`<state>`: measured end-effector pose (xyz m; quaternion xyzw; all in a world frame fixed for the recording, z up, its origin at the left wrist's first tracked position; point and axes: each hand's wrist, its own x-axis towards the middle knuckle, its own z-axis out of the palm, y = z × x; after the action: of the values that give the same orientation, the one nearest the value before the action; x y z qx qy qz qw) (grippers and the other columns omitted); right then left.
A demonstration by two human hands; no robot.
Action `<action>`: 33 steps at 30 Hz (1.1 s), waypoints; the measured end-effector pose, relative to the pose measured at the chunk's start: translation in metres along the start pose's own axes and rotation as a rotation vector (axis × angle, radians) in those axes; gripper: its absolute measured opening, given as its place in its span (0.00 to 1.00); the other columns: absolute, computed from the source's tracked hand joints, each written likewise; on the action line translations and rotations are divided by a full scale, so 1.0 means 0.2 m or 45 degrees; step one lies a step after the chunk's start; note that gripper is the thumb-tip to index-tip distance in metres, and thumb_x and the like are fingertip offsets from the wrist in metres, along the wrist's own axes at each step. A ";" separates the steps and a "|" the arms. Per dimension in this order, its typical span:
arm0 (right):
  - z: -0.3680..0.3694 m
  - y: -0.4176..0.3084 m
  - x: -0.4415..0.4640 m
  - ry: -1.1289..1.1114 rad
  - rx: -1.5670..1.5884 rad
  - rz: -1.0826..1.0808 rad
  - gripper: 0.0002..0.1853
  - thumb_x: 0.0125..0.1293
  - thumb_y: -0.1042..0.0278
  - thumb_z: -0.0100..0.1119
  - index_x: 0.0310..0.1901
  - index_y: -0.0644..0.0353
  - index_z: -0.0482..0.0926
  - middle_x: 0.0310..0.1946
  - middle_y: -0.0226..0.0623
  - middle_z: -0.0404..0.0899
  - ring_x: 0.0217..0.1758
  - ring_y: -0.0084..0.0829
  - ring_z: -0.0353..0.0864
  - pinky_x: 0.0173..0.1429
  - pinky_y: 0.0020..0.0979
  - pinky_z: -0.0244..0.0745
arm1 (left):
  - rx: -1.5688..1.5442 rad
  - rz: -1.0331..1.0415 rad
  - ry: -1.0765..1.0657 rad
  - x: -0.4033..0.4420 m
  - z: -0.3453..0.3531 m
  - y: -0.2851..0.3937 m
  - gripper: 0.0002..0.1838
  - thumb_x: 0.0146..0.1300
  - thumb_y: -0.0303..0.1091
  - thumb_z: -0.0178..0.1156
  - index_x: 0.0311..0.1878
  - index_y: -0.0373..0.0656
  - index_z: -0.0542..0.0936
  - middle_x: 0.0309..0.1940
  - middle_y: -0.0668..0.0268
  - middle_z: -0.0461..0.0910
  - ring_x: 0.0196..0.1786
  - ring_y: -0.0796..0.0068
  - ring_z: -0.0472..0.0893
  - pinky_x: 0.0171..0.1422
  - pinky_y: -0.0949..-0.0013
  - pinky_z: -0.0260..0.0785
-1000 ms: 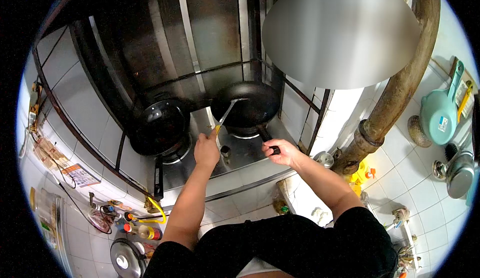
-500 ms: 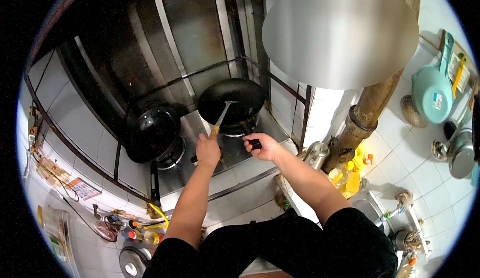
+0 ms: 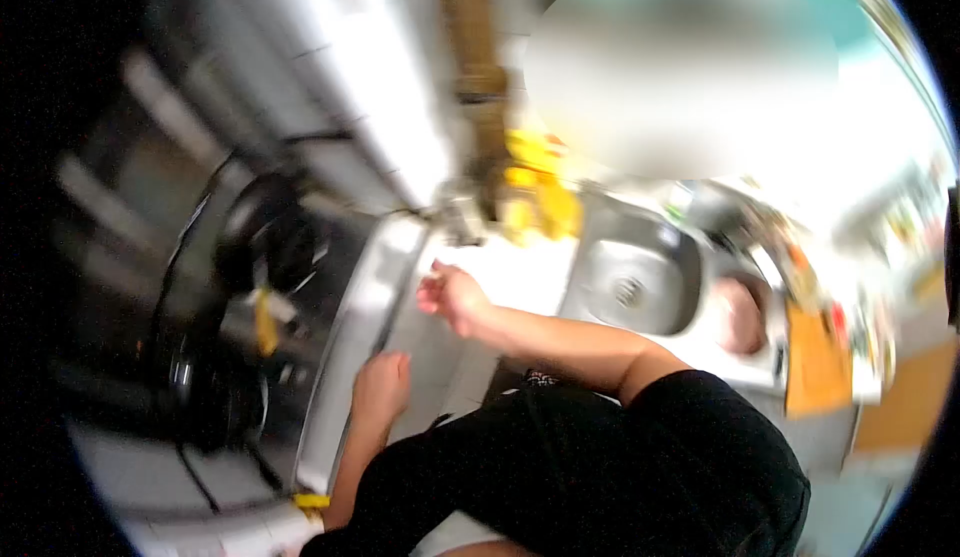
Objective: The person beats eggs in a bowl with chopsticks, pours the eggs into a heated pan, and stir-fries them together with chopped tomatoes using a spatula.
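Observation:
The view is smeared by motion. My left hand (image 3: 382,387) is closed in a loose fist near the front edge of the stove counter, with nothing visible in it. Further right, over the gap between stove and sink counter, my right hand (image 3: 455,300) has its fingers curled in and appears to hold nothing. Both hands are apart from the black wok (image 3: 268,229) on the stove. A spatula (image 3: 264,319) rests in the wok, its yellow handle sticking out toward me.
A second dark pan (image 3: 215,402) stands on the nearer burner. Yellow bottles (image 3: 545,202) and a metal canister (image 3: 460,215) sit by the brown pipe (image 3: 470,27). To the right are a steel sink (image 3: 640,282), a basin holding something pinkish (image 3: 738,315) and an orange-brown board (image 3: 815,367).
My left hand has let go of the spatula, and my right hand has released the wok handle. The view has swung right toward the sink, and both hands have drawn away from the stove.

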<state>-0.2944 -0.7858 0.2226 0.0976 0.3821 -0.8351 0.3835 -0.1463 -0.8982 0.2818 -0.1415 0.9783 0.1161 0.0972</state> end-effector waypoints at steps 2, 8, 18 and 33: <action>-0.33 -0.05 -0.10 0.301 0.059 -0.031 0.21 0.69 0.56 0.46 0.57 0.61 0.62 0.43 0.42 0.69 0.38 0.33 0.73 0.41 0.35 0.75 | -0.161 0.238 -0.045 0.09 0.24 0.16 0.16 0.62 0.39 0.52 0.44 0.37 0.79 0.39 0.51 0.80 0.42 0.50 0.78 0.49 0.54 0.69; -1.07 -0.26 -0.49 0.611 0.252 -0.322 0.27 0.66 0.54 0.51 0.61 0.61 0.59 0.50 0.44 0.66 0.46 0.36 0.72 0.50 0.38 0.73 | -0.287 0.633 0.018 0.26 0.53 0.79 0.16 0.60 0.33 0.56 0.51 0.38 0.77 0.44 0.51 0.77 0.45 0.51 0.77 0.50 0.58 0.69; -2.49 -0.53 -1.49 0.978 0.414 -0.763 0.20 0.66 0.56 0.52 0.55 0.56 0.64 0.38 0.32 0.69 0.40 0.30 0.75 0.43 0.34 0.74 | -0.250 1.391 0.015 0.39 1.45 2.06 0.13 0.62 0.33 0.55 0.49 0.40 0.77 0.42 0.61 0.78 0.42 0.67 0.77 0.48 0.65 0.71; -4.08 -0.53 -2.91 1.472 0.761 -0.989 0.17 0.63 0.66 0.54 0.51 0.58 0.66 0.36 0.35 0.71 0.33 0.30 0.76 0.34 0.32 0.74 | -0.491 1.783 -0.185 -0.31 2.11 3.70 0.19 0.63 0.35 0.55 0.55 0.39 0.70 0.46 0.60 0.74 0.47 0.69 0.75 0.51 0.67 0.69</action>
<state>-0.0763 0.1687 -0.0149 0.4782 0.2865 -0.7940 -0.2426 -0.2421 -0.0849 0.0402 0.5108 0.7928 0.3305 0.0380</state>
